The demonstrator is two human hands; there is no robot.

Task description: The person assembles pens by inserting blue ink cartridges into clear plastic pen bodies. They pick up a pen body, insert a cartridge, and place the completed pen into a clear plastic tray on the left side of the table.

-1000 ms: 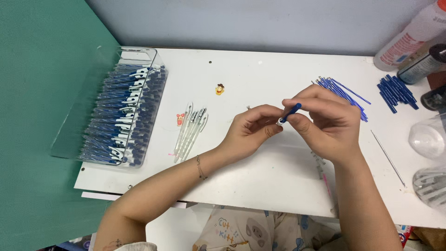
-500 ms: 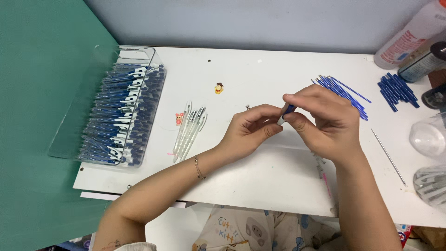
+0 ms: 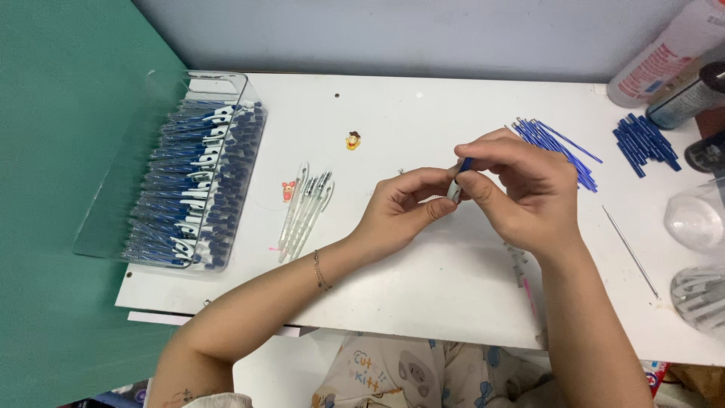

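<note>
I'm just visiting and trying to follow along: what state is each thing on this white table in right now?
Left hand: pinching a small pen part.
Right hand: closed on the same white and blue pen part.
Clear plastic tray: filled with stacked blue pens.
Empty clear pen barrels: lying loose in a bunch.
Thin blue refills: heaped loose.
Short blue pieces: piled apart.
Thin metal rod: lying flat.

So both hands (image 3: 483, 200) meet mid-table (image 3: 423, 302) around a pen (image 3: 458, 181). The tray of pens (image 3: 192, 181) sits far left, loose pen barrels (image 3: 306, 210) just right of it. Refills (image 3: 555, 147) lie behind the right hand, bottles (image 3: 672, 68) in the back right corner.
</note>
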